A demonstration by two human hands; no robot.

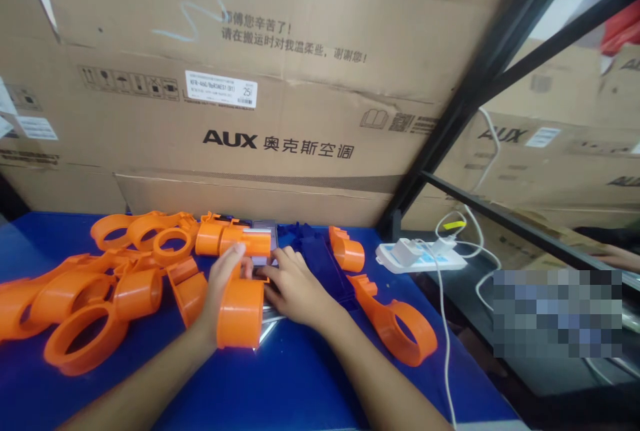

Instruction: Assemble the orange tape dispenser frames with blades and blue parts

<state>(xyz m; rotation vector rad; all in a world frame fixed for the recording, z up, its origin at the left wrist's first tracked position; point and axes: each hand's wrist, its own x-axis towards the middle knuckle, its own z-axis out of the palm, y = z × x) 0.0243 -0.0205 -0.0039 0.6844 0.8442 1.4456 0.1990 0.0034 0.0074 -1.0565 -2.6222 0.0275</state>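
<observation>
Near the middle of the blue table, my left hand (218,291) grips an orange plastic ring-shaped part (241,316), thumb up and fingers mostly hidden behind it. My right hand (299,287) is at the part's right edge with its fingers curled; whether they pinch the part or something small beside it is hidden. Just beyond my hands lie more orange ring parts (209,239). Beneath my right hand some silvery flat pieces (270,327) show in part. Dark blue strips (325,261) lie to the right of it.
Several orange ring parts (85,344) are heaped on the left of the blue table (300,391). Two more orange pieces (407,334) lie at right. A white power strip (423,256) with cables sits by a black metal frame (460,84). Cardboard boxes (300,104) stand behind. Another person's hand (607,257) shows far right.
</observation>
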